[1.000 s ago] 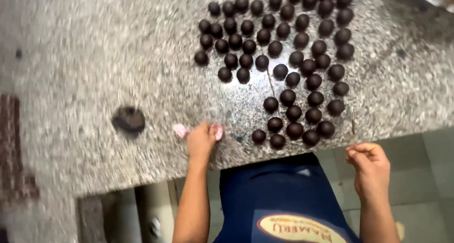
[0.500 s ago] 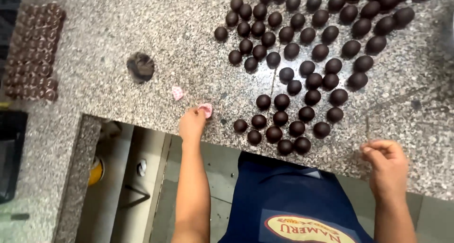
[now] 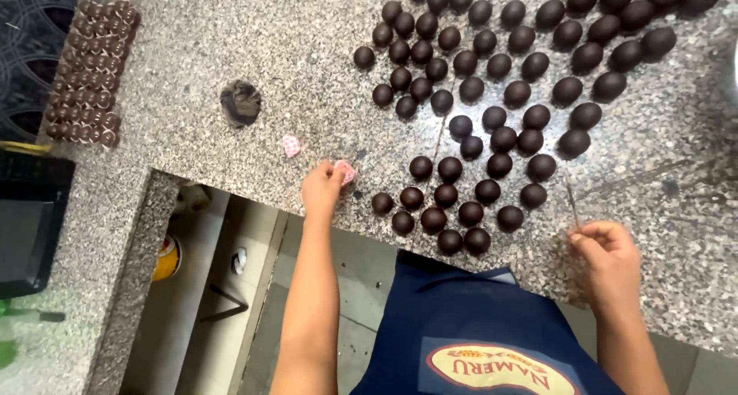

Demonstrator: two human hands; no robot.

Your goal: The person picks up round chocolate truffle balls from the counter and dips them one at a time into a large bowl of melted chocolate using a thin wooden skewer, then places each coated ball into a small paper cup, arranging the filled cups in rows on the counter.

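The left hand's fingers are pinched narrow on a small pink wrapper lying on the speckled granite tabletop, just left of the big spread of dark chocolate balls. The left hand rests at the tabletop's near edge. A second pink wrapper lies a little farther left of the spread, apart from the hand. Beyond it, farther from the spread, sits a lone dark lump. Far left of the spread, a block of small brown chocolates in foil cups stands in tight rows on the tabletop's corner.

The right hand is at the near right of the spread, its fingers closed on a thin stick that points up toward the balls. A dark blue apron shows below the spread.
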